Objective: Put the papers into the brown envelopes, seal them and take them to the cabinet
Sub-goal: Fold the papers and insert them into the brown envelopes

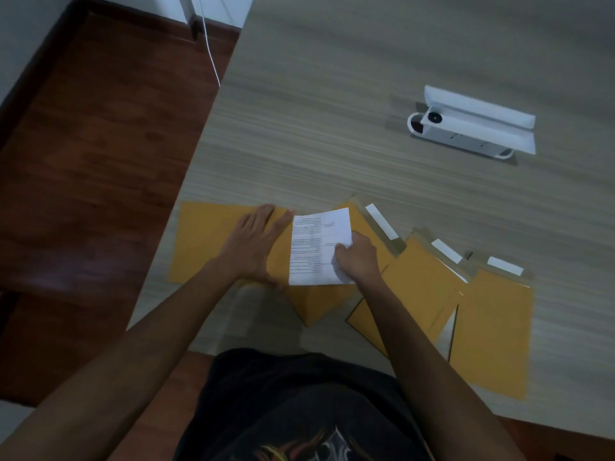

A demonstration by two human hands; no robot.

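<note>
- The job looks to be at an early stage: a row of brown envelopes lies across the lower middle of the frame on the tabletop (332, 94), and none has gone to a cabinet, which is out of view.
- Three envelopes right of centre (492, 321) have flaps up with white adhesive strips (381, 221) showing, so I judge them unsealed. A white sliver shows at one opening; whether it is paper inside is unclear.
- The printed paper (316, 247), at frame centre, lies half over the leftmost envelope (206, 241), apparently on its way in. Loading, sealing and carrying all remain.
- The right hand (357, 257) has its grip clamped on the paper's right edge, fingers curled and pinching, so the sheet extends left and up from the grip.
- The left hand (254, 244) lies flat, fingers straight, pressing on the leftmost envelope just left of the paper's edge.
- A white device (472, 128) sits upper right, well apart.
</note>
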